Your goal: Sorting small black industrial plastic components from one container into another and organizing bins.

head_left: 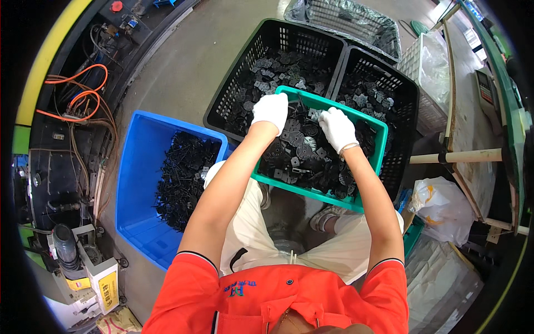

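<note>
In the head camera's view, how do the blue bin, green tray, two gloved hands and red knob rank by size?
1. Blue bin and green tray: too close to rank
2. Left gloved hand and right gloved hand: alike
3. Red knob

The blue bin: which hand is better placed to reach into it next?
Probably the left hand: the blue bin stands on that side, while the right hand is farther away, over the green bin.

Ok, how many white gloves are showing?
2: one on the left hand, at the far-left corner of the green crate; one on the right hand, over its black parts. Others may be hidden.
</note>
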The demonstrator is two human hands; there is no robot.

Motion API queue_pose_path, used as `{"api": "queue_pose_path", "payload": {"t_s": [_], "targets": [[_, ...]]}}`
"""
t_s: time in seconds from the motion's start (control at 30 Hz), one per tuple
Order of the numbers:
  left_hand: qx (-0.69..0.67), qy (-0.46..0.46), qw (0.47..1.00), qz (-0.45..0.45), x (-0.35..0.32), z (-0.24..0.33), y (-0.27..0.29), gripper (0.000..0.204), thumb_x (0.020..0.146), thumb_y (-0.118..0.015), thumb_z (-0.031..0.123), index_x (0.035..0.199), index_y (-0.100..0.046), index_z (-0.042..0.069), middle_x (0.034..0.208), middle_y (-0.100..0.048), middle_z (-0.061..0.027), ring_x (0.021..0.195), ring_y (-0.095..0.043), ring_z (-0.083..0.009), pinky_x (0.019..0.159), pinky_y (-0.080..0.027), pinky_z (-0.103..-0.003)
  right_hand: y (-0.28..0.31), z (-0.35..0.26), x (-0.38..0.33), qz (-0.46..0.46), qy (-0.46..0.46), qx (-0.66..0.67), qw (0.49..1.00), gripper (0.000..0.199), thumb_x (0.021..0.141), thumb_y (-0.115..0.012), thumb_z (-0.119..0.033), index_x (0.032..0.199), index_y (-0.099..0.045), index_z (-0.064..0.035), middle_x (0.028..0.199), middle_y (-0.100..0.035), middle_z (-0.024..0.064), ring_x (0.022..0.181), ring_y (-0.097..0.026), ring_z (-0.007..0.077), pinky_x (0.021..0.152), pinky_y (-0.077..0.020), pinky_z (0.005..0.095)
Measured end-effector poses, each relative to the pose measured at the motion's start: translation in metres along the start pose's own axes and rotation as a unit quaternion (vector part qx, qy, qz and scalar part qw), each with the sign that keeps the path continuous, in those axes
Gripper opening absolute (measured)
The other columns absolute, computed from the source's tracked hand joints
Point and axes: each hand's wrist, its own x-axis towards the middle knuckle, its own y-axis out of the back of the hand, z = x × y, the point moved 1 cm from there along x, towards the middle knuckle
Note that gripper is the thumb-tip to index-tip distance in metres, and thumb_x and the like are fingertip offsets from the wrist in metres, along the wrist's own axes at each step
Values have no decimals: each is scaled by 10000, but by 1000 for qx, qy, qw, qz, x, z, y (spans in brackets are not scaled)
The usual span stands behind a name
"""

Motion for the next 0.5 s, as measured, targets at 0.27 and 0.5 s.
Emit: {"api": "queue_pose_path", "payload": {"t_s": [0.27, 0.5], "targets": [[-585, 89, 795, -133, -19, -13, 36, 175, 833, -581, 194, 921, -641, 56, 671, -546, -11, 506, -439, -94, 461, -344, -223, -11, -13, 12, 65, 35, -42, 996, 118, 749, -616, -213, 801, -583, -112, 773, -540, 94, 763, -562, 279, 665, -483, 386], [-787, 86, 589, -163, -42, -27, 26, 163, 847, -571, 182, 938, -608, 52, 816, -566, -17, 715, -512, -137, 600, -428, -282, 11, -37, 0, 61, 3, 160, 985, 207, 819, -545, -280, 843, -622, -90, 797, -609, 118, 767, -592, 289, 687, -471, 392]]}}
